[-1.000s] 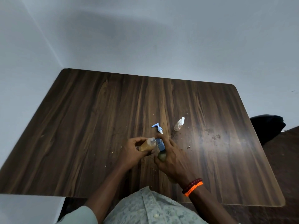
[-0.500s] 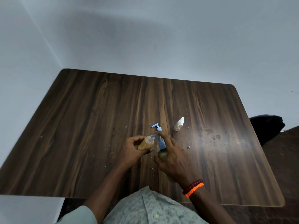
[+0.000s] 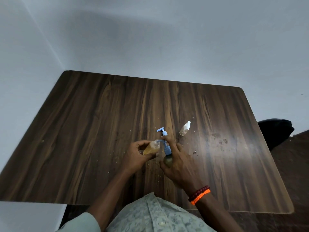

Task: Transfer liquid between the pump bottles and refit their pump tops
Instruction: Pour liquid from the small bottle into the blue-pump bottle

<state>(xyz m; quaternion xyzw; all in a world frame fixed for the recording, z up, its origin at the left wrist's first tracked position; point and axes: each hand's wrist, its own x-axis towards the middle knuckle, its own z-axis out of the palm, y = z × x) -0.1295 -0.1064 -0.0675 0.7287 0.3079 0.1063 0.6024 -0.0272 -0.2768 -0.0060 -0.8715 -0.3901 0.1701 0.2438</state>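
My left hand (image 3: 136, 155) grips a clear bottle of amber liquid (image 3: 151, 148), tilted with its open neck toward the right. My right hand (image 3: 178, 160) holds a darker bottle (image 3: 168, 160) fitted with a blue pump top (image 3: 166, 148); a finger rests on the pump head, whose spout reaches to the amber bottle's neck. A second blue pump top (image 3: 162, 131) lies loose on the dark wooden table (image 3: 83, 131) just beyond my hands.
A small clear spray bottle with a white cap (image 3: 184, 128) lies on its side to the right of the loose pump. Crumbs and dried stains mark the table's right half. A dark object (image 3: 275, 131) sits past the right edge. Grey walls close the far and left sides.
Both hands stay in place with their bottles. The amber bottle's neck and the pump spout have come slightly closer together.
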